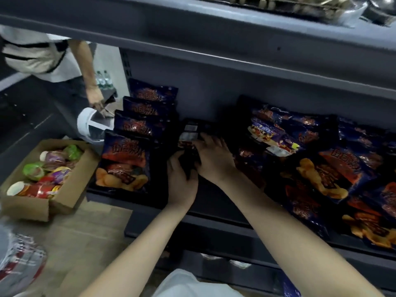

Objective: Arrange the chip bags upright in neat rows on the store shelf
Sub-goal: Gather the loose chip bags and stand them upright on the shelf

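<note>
A dark grey store shelf (214, 213) fills most of the view, seen from above by a person crouched before it, with another shelf board overhead. Along the shelf's left end stands a row (137, 133) of dark blue chip bags, upright and facing forward, running from the front edge back toward the rear wall. Toward the right end a pile (321, 168) of the same bags lies flat and jumbled, overlapping at all angles and reaching the front edge. Between the row and the pile, near the middle of the shelf, both hands meet on one bag (190, 136). This bag shows its dark back with a pale label and seems to run lengthwise from the hands away toward the rear wall, though blur hides its outline. The right hand (214, 159) lies over its top, fingers curled onto it; the left hand (182, 179) closes on its near end from below and the left. Both hands appear closed on the bag. The standing row is just to the left of the hands, on the left hand's side, so the bag likely needs to be stood up and set beside it as the start of a second row. On the floor left of the shelf sits a cardboard box (64, 196) of coloured snack cups, and another person (42, 56) bends beyond it.
</note>
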Demonstrator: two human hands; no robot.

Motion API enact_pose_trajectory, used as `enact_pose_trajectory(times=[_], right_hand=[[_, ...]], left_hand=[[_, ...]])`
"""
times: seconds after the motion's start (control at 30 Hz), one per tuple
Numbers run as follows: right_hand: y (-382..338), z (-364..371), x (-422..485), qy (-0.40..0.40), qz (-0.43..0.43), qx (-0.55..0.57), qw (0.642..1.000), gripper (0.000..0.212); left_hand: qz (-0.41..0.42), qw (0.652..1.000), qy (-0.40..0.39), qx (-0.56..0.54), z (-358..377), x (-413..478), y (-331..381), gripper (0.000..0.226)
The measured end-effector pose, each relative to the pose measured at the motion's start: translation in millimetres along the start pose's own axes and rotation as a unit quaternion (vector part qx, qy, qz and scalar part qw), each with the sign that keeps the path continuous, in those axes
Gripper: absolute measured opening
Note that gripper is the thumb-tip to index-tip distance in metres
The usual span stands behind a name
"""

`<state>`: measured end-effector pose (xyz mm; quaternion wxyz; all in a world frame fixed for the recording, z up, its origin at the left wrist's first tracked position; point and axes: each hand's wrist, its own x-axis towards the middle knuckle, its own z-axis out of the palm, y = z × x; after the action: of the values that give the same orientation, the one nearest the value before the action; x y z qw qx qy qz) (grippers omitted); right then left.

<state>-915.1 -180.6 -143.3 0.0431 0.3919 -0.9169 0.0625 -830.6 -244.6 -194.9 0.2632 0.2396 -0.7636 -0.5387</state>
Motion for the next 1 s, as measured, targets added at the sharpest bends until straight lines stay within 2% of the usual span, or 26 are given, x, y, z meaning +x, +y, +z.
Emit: enact_pose_trajectory(times=[0.07,0.17,0.3,0.4,0.47,0.53,0.6,0.67,0.83,1.0], right_hand=[[-7.0,8.7,23.0,-0.037,0.01,-0.084,0.996,0.066],[-6.2,15.9,46.3,-0.085,0.03,-0.113,0.99,0.071],[0.3,18.3,51.7,-0.043,0.015,-0.155,0.987,0.067],[10.8,11.2,47.3,0.004,0.008,-0.122,0.993,0.066],[18.4,-3.5,49.1,0.026,0.03,-0.019,0.999,0.067],[23.9,-24.0,54.1,0.013,0.051,0.117,0.992,0.067],[29.9,-45.0,62.8,-0.004,0.07,0.177,0.982,0.059],[35.2,-65.0,74.0,-0.025,0.077,0.172,0.982,0.05],[30.9,-92.8,105.0,-0.072,0.066,0.149,0.984,0.051],[25.8,-93.2,125.7,-0.094,0.065,0.054,0.992,0.048]], left_hand=[[-0.005,1.0,-0.002,0.006,-1.2,4.5,-0.7,0.044],[0.005,0.999,-0.036,0.04,0.1,4.4,0.1,0.044],[0.021,0.997,-0.037,0.065,1.6,4.9,-1.5,0.045],[0.027,0.997,-0.027,0.071,1.9,3.3,-0.7,0.043],[0.031,0.997,-0.022,0.073,1.4,3.5,-1.4,0.041],[0.035,0.996,-0.021,0.076,0.4,3.7,-1.6,0.04],[0.036,0.996,-0.024,0.081,-0.4,3.5,-1.8,0.039],[0.039,0.995,-0.025,0.083,-1.0,3.1,-1.4,0.037],[0.04,0.995,-0.028,0.085,-2.7,2.0,0.0,0.036],[0.044,0.994,-0.032,0.095,-3.2,2.9,-0.8,0.034]])
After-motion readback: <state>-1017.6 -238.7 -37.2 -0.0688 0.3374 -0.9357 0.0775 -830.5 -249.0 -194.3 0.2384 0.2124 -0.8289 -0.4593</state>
